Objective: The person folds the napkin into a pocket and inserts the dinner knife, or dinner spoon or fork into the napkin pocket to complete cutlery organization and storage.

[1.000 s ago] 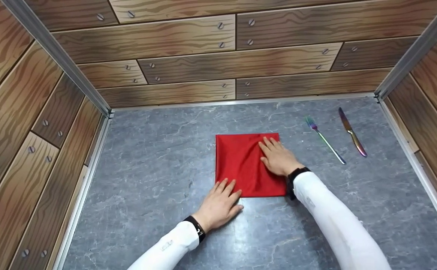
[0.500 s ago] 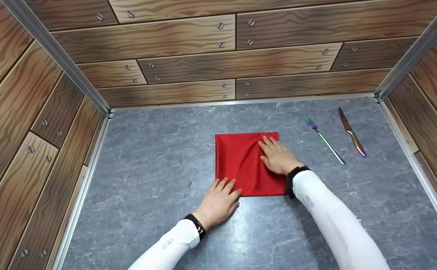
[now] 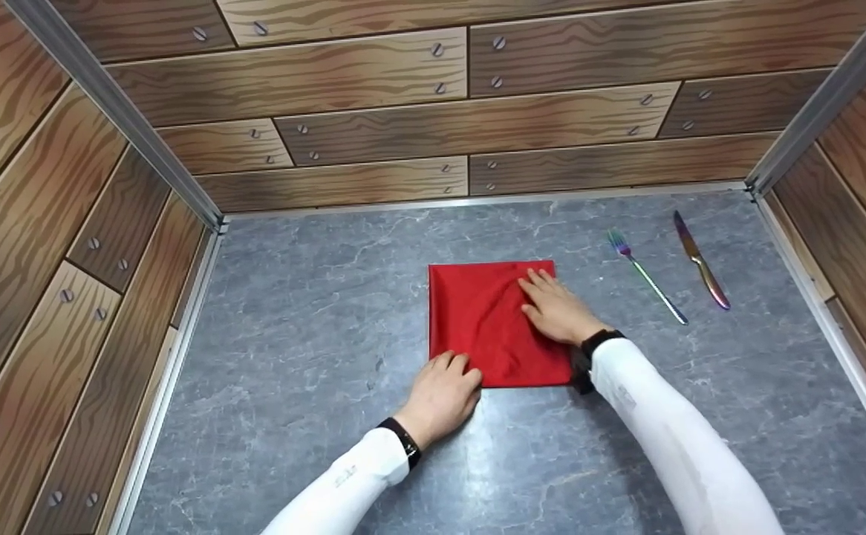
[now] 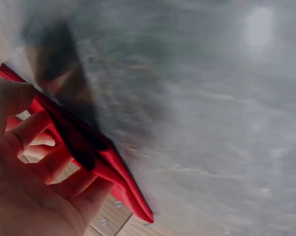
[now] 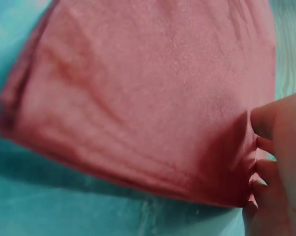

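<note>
A folded red cloth (image 3: 492,327) lies as a near-square on the grey marbled table. At its near left corner, my left hand (image 3: 444,394) grips the edge with bent fingers. The left wrist view shows the thumb (image 4: 13,96) close to the index finger at the cloth's (image 4: 123,184) edge, and a dark gap between the layers. On the upper right part of the cloth rests my right hand (image 3: 559,308), its fingers stretched out. From the right wrist, the cloth (image 5: 148,98) looks smooth with soft folds, and the right hand's fingers (image 5: 273,118) touch its side.
To the right of the cloth lie a rainbow-coloured fork (image 3: 648,279) and, beyond it, a table knife (image 3: 700,260). Wood-patterned walls (image 3: 373,134) with metal edging enclose the table (image 3: 299,297) at the back, left and right.
My left hand's fingers have drawn in from spread to bent at the cloth's near left corner. The right hand stays in nearly the same place. Creases in the cloth have shifted slightly.
</note>
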A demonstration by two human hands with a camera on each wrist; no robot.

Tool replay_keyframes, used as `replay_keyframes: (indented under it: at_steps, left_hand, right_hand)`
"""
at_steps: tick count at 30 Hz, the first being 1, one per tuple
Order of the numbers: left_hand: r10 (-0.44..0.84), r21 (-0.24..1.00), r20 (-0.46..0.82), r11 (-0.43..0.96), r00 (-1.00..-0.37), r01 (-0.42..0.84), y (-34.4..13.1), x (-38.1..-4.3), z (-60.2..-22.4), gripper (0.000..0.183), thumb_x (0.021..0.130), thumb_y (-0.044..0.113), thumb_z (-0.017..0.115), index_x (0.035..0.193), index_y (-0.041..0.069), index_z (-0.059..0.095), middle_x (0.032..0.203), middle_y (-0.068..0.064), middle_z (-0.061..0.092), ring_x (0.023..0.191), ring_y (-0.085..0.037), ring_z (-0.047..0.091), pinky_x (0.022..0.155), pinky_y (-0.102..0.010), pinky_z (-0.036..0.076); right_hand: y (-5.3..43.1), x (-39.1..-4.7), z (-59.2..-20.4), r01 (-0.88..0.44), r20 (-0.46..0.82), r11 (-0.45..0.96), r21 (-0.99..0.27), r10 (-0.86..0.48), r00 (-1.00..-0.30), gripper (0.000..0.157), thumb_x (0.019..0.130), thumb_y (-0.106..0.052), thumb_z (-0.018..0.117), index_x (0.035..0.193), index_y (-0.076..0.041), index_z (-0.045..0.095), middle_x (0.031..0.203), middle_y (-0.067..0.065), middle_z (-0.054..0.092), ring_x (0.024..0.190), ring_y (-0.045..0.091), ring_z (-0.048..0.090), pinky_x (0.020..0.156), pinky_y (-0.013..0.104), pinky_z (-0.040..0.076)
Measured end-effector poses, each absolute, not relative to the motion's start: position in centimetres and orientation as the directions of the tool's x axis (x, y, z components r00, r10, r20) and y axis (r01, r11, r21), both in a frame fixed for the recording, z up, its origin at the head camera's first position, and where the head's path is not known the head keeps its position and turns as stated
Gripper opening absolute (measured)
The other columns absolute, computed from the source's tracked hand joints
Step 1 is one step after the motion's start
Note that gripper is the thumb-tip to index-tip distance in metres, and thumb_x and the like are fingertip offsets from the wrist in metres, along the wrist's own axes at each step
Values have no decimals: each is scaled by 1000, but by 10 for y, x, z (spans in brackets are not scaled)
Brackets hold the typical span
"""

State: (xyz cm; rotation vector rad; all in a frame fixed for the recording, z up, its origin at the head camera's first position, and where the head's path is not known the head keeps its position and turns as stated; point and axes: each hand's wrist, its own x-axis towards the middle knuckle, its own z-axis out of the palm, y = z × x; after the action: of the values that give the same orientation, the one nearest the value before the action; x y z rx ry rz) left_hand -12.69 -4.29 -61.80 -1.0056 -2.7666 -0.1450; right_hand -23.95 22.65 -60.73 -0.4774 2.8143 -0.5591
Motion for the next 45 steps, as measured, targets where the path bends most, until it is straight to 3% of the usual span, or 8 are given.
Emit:
replay_keyframes:
  at_steps: [7,15,22,32,37,45]
  left_hand:
    - [610,12,247,775,-753,631,-29,-129,-613,20,88,33,73,93,16,66,99,-3,64,95,-24,65,76,-38,56]
    - [657,-15,193,745,-729,667,-2,-133,-607,23,88,38,73,98,17,69,103,1,67,99,-20,65,85,-34,57]
    - [684,12,209,713,-699,701,32,-137,-604,20,89,40,73,97,23,69,97,5,67,92,-17,65,72,-31,55]
    - [670,93,162,721,-725,687,70,-140,-611,28,88,47,76,96,22,64,93,6,65,88,-16,65,71,-29,53]
    - [628,174,126,748,-768,641,73,-140,-617,19,91,40,75,99,25,67,95,8,67,90,-14,65,73,-26,48]
    - [545,496,-21,734,-838,464,72,-151,-613,6,92,33,75,92,27,75,91,9,69,90,-10,64,78,-24,47]
  right_hand:
    - [249,-216,-609,-306,-58,833,-461,-373,-926,53,105,-14,51,152,10,41,163,31,31,154,50,24,126,62,24]
    - [272,-174,-608,-303,-31,850,-430,-349,-937,53,105,-15,53,152,6,43,163,25,36,153,47,29,125,62,26]
    - [283,-137,-607,-274,-1,857,-437,-305,-952,47,104,-15,55,147,4,52,157,24,47,150,45,38,122,63,32]
    - [287,-108,-613,-257,51,867,-427,-261,-964,38,103,-15,58,137,1,64,148,19,59,144,41,49,117,60,41]
    - [289,-105,-618,-245,59,859,-449,-245,-968,38,103,-14,58,137,0,64,148,18,59,143,41,50,117,60,41]
    - [290,-99,-617,-238,53,847,-475,-242,-969,38,103,-13,58,138,0,63,149,18,58,144,41,48,118,60,39]
